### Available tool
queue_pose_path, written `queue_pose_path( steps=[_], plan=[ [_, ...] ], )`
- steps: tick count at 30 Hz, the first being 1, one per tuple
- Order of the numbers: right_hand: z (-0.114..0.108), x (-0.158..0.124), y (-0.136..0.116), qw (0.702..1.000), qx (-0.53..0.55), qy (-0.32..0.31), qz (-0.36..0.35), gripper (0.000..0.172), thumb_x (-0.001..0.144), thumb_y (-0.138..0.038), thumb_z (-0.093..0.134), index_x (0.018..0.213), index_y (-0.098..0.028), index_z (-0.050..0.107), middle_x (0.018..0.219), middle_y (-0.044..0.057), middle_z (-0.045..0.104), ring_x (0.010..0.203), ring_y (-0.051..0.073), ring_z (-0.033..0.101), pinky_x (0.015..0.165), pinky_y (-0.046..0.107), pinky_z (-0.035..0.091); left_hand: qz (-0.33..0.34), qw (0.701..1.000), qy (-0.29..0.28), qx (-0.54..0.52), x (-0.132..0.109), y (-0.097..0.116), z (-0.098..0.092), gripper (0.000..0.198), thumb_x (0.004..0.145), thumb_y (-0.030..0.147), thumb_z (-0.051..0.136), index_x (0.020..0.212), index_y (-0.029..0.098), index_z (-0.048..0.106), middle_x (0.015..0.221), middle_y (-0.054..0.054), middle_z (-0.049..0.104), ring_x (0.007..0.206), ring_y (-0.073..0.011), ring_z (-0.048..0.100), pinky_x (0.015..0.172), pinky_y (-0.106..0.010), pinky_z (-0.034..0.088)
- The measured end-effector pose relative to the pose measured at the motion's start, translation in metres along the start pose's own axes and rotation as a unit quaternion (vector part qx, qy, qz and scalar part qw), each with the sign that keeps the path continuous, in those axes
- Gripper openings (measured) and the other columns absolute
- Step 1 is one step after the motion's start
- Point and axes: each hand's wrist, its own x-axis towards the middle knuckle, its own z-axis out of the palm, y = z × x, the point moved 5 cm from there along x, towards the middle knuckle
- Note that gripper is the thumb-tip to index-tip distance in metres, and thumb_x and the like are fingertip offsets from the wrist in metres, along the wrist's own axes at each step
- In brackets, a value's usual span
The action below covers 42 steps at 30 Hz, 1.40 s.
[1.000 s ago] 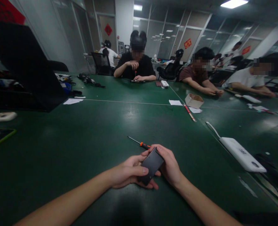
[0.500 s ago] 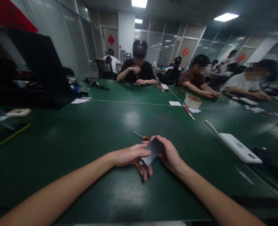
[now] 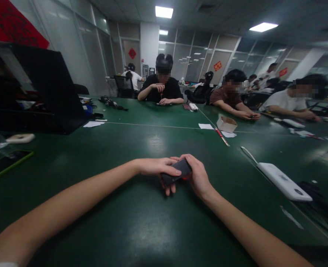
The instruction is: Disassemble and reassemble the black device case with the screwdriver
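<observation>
So the big thing here is the table (image 3: 119, 222), dark green and kinda shiny, filling most of the view. Next up is a large black panel (image 3: 45, 81) standing at the left. A person in a black shirt (image 3: 171, 86) sits across the far side, and a person in a brown shirt (image 3: 222, 94) leans on the table further right, hands together.

Going down in size, there's a long white device (image 3: 284, 181) with a cord loop lying to the right, and a dark phone-like slab with a green edge (image 3: 8, 167) over on the left.

Then the wearer's own hands, around the middle. The left hand (image 3: 166, 167) has its grip on a flat dark gadget (image 3: 176, 173), thumb pressed across the top and fingers underneath. The right hand (image 3: 198, 174) has its grip curled round the right-hand end of the same thing. So the gadget sits tilted between both hands, over the table; can't tell what it is tbh.

Smaller stuff: an open cardboard box (image 3: 227, 124) beyond the hands, a red-and-white stick (image 3: 222, 137) near it, and a tiny orange-red bit (image 3: 185, 178) peeking out by the right hand, too hidden to make out.
</observation>
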Motion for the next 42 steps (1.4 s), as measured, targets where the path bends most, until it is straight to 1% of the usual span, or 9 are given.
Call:
queue_pose_path(
  steps=[5,9,13,18,20,26,34,38,42],
  plan=[
    [0.013,-0.019,0.009,0.996,-0.053,-0.072,-0.019,0.031,0.089,-0.043,0.057,0.08,-0.017,0.07,0.089,0.008,0.072,0.089,0.024,0.065,0.086,0.034,0.047,0.043,0.983,0.093,-0.151,-0.019,-0.047,0.034,0.055,0.083,0.036,0.071,0.126,0.018,0.042,0.097,-0.013,0.071,0.072,-0.0196,0.073,0.064,-0.028,0.054],
    [0.034,-0.033,0.012,0.987,-0.077,-0.133,-0.037,0.036,0.094,-0.046,0.051,0.082,-0.018,0.069,0.094,0.008,0.072,0.091,0.024,0.065,0.087,0.035,0.047,0.076,0.969,0.18,-0.15,-0.037,-0.067,0.054,0.05,0.088,0.048,0.061,0.123,0.016,0.044,0.097,-0.015,0.07,0.061,-0.0169,0.071,0.055,-0.026,0.053],
    [0.04,-0.037,0.012,0.982,-0.107,-0.144,-0.063,0.037,0.097,-0.045,0.046,0.083,-0.018,0.068,0.094,0.008,0.072,0.091,0.023,0.065,0.085,0.034,0.048,0.12,0.956,0.226,-0.146,-0.039,-0.074,0.058,0.057,0.087,0.055,0.059,0.126,0.016,0.045,0.087,-0.011,0.07,0.055,-0.0168,0.069,0.053,-0.026,0.052],
    [0.038,-0.038,0.007,0.975,-0.152,-0.149,-0.065,0.037,0.096,-0.048,0.047,0.097,-0.02,0.071,0.085,0.005,0.069,0.068,0.019,0.062,0.059,0.028,0.049,0.169,0.938,0.284,-0.107,-0.04,-0.065,0.056,0.051,0.083,0.048,0.067,0.117,0.012,0.056,0.094,-0.012,0.069,0.073,-0.0203,0.072,0.068,-0.029,0.053],
    [0.036,-0.038,0.007,0.976,-0.151,-0.145,-0.065,0.038,0.095,-0.049,0.047,0.096,-0.02,0.072,0.083,0.005,0.068,0.07,0.02,0.062,0.062,0.029,0.05,0.152,0.935,0.303,-0.102,-0.041,-0.062,0.055,0.047,0.081,0.048,0.069,0.109,0.011,0.06,0.095,-0.012,0.069,0.076,-0.021,0.071,0.07,-0.029,0.053],
    [0.03,-0.036,0.012,0.98,-0.142,-0.128,-0.055,0.041,0.096,-0.047,0.047,0.087,-0.017,0.073,0.085,0.007,0.069,0.079,0.022,0.063,0.074,0.032,0.049,0.094,0.953,0.259,-0.125,-0.036,-0.063,0.054,0.049,0.083,0.053,0.063,0.104,0.009,0.06,0.094,-0.015,0.07,0.065,-0.018,0.071,0.06,-0.026,0.052],
    [0.028,-0.035,0.014,0.976,-0.157,-0.137,-0.055,0.042,0.096,-0.049,0.047,0.087,-0.016,0.072,0.083,0.007,0.07,0.076,0.02,0.064,0.07,0.03,0.05,0.13,0.958,0.229,-0.114,-0.037,-0.064,0.059,0.053,0.086,0.052,0.061,0.12,0.013,0.052,0.096,-0.012,0.069,0.072,-0.018,0.071,0.068,-0.029,0.052],
    [0.03,-0.036,0.013,0.977,-0.149,-0.137,-0.058,0.042,0.095,-0.05,0.049,0.086,-0.016,0.072,0.085,0.007,0.071,0.082,0.022,0.065,0.079,0.033,0.05,0.113,0.961,0.221,-0.123,-0.037,-0.063,0.061,0.051,0.078,0.04,0.074,0.116,0.013,0.053,0.095,-0.01,0.068,0.071,-0.0165,0.07,0.066,-0.027,0.05],
    [0.032,-0.038,0.01,0.976,-0.149,-0.149,-0.058,0.043,0.096,-0.05,0.048,0.087,-0.016,0.072,0.088,0.008,0.072,0.082,0.022,0.066,0.081,0.034,0.051,0.111,0.96,0.233,-0.109,-0.036,-0.064,0.063,0.046,0.081,0.045,0.069,0.111,0.013,0.054,0.09,-0.009,0.068,0.065,-0.0154,0.069,0.061,-0.026,0.049]
  ],
)
